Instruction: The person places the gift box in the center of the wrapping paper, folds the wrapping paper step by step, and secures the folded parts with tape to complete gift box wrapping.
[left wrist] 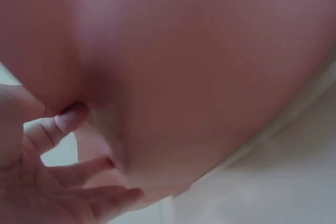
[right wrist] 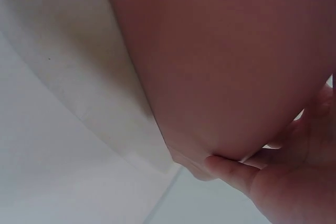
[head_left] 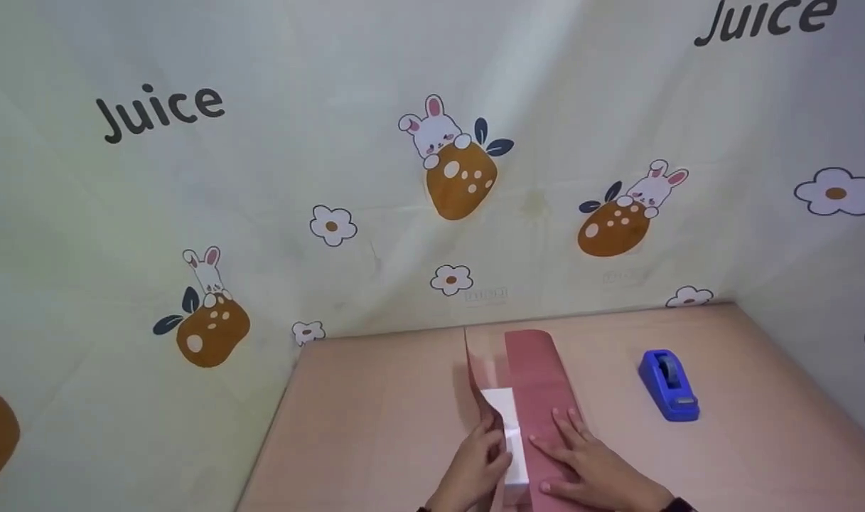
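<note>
A white box (head_left: pixel 518 455) stands lengthwise on a sheet of red wrapping paper (head_left: pixel 542 387), whose right flap lies folded toward it. My left hand (head_left: pixel 479 455) pinches the paper's raised left side, which stands up along the box. Across the right flap, my right hand (head_left: pixel 592 466) lies with fingers spread, pressing the paper down beside the box. The left wrist view has the left thumb and fingers (left wrist: pixel 71 119) against the paper's broad surface. In the right wrist view, the right thumb (right wrist: pixel 231 171) rests at the paper's edge. The box is hidden from both wrist views.
A blue tape dispenser (head_left: pixel 670 387) sits to the right of the paper on the pinkish table (head_left: pixel 375 419). Behind and at both sides hangs a pale curtain (head_left: pixel 276 163) printed with rabbits, fruit and flowers, meeting the table's back edge.
</note>
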`<state>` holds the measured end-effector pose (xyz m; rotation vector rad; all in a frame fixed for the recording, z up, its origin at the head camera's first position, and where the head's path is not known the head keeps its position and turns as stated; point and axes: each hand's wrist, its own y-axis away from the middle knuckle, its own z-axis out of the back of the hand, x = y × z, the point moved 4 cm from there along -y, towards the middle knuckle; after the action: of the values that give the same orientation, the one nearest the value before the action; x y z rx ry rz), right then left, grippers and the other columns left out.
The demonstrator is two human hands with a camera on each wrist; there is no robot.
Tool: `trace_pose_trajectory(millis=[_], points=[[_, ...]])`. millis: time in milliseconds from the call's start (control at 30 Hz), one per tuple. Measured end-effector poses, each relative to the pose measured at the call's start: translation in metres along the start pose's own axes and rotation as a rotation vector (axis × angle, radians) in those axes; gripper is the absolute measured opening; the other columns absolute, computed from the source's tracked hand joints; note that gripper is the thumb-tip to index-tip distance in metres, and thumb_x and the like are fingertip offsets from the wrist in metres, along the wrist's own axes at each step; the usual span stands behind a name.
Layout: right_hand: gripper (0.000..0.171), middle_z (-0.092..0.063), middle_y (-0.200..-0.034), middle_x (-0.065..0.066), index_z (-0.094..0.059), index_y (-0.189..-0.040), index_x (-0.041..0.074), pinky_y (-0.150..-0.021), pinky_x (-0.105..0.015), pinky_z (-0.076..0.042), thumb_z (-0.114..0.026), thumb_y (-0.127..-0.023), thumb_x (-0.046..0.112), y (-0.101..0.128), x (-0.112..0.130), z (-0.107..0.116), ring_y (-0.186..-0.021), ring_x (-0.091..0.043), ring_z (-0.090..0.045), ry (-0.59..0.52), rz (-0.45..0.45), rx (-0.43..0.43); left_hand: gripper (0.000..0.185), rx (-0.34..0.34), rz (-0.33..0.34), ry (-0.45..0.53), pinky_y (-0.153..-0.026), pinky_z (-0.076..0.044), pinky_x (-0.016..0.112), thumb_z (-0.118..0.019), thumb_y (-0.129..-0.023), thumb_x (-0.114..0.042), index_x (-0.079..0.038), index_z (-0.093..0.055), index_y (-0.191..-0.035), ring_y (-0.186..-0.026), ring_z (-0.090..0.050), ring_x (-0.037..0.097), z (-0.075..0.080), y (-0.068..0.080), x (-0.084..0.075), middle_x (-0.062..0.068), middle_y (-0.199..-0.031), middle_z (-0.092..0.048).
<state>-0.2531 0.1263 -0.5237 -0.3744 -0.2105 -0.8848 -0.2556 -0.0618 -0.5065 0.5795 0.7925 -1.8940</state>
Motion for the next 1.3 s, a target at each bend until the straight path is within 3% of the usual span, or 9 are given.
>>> trace_pose_trajectory(millis=[67,167,300,433,600,767,900,1067,1300], points=[[0.061,-0.032,-0.138,-0.032,-0.050,-0.130,0.025,-0.087,-0.064,-0.037,-0.051,-0.080,0.060,-0.001,0.001,0.003,-0.126,-0.055,-0.024,0.004,-0.002,-0.015,0.023,0.002,-0.022,0.014,-0.079,-0.047,0.034,-0.057,-0.083,-0.020,-0.008,-0.047,-0.066,-0.106,-0.054,0.036,-0.004,-0.001,0.001,0.027,-0.124,-0.050],[0.060,-0.033,-0.137,-0.033,-0.052,-0.129,0.024,-0.090,-0.065,-0.034,-0.052,-0.080,0.060,-0.002,0.001,0.006,-0.125,-0.056,-0.025,-0.013,-0.021,-0.016,0.023,-0.019,-0.004,0.075,-0.078,-0.045,0.030,-0.051,-0.090,-0.024,-0.008,-0.049,-0.073,-0.103,-0.054,0.030,-0.008,-0.004,0.007,0.023,-0.120,-0.051],[0.061,-0.031,-0.138,-0.034,-0.052,-0.129,0.024,-0.092,-0.065,-0.032,-0.051,-0.080,0.061,-0.004,0.001,0.008,-0.125,-0.057,-0.025,-0.032,-0.041,0.004,0.020,-0.084,0.134,0.262,-0.092,-0.043,0.042,-0.040,-0.096,-0.022,-0.005,-0.049,-0.101,-0.111,-0.050,0.035,-0.010,-0.012,0.025,0.022,-0.121,-0.047],[0.061,-0.031,-0.138,-0.033,-0.051,-0.129,0.025,-0.092,-0.065,-0.031,-0.051,-0.080,0.061,-0.004,0.000,0.008,-0.125,-0.057,-0.024,-0.030,-0.041,0.009,0.039,-0.102,0.248,0.512,-0.100,-0.036,0.049,-0.032,-0.099,-0.018,0.000,-0.034,-0.132,-0.124,-0.039,0.040,-0.016,-0.020,0.047,0.027,-0.137,-0.036],[0.061,-0.032,-0.138,-0.033,-0.051,-0.129,0.026,-0.090,-0.065,-0.034,-0.052,-0.079,0.061,-0.004,-0.001,0.007,-0.125,-0.057,-0.025,-0.024,-0.030,0.006,0.057,-0.073,0.330,0.671,-0.109,-0.015,0.053,-0.025,-0.099,-0.037,-0.003,-0.016,-0.144,-0.137,-0.013,0.038,-0.030,-0.031,0.066,0.020,-0.149,-0.017],[0.062,-0.031,-0.139,-0.032,-0.049,-0.130,0.028,-0.089,-0.065,-0.034,-0.052,-0.079,0.062,-0.005,-0.001,0.005,-0.125,-0.057,-0.024,-0.029,-0.023,0.026,0.066,-0.085,0.390,0.696,-0.109,-0.001,0.056,-0.020,-0.096,-0.050,-0.007,-0.008,-0.146,-0.138,-0.002,0.036,-0.039,-0.041,0.073,0.017,-0.151,-0.006],[0.062,-0.031,-0.139,-0.032,-0.049,-0.131,0.028,-0.089,-0.065,-0.035,-0.052,-0.079,0.062,-0.005,0.000,0.004,-0.125,-0.056,-0.025,-0.023,-0.020,0.036,0.064,-0.074,0.402,0.634,-0.106,0.000,0.062,-0.020,-0.096,-0.051,-0.014,-0.006,-0.146,-0.138,0.001,0.040,-0.042,-0.049,0.075,0.018,-0.152,-0.002],[0.062,-0.033,-0.137,-0.033,-0.050,-0.130,0.027,-0.088,-0.064,-0.037,-0.053,-0.078,0.061,-0.004,0.000,0.005,-0.123,-0.057,-0.027,-0.001,-0.011,0.019,0.058,-0.063,0.363,0.547,-0.103,-0.002,0.066,-0.024,-0.097,-0.045,-0.019,-0.009,-0.147,-0.136,-0.001,0.044,-0.040,-0.059,0.073,0.020,-0.151,-0.004],[0.064,-0.029,-0.140,-0.031,-0.047,-0.132,0.029,-0.088,-0.065,-0.036,-0.052,-0.078,0.063,-0.005,0.001,0.005,-0.126,-0.056,-0.023,-0.028,-0.037,0.065,0.058,-0.051,0.354,0.582,-0.103,0.000,0.066,-0.020,-0.098,-0.045,-0.019,-0.003,-0.147,-0.138,0.003,0.041,-0.035,-0.073,0.075,0.016,-0.152,0.002]])
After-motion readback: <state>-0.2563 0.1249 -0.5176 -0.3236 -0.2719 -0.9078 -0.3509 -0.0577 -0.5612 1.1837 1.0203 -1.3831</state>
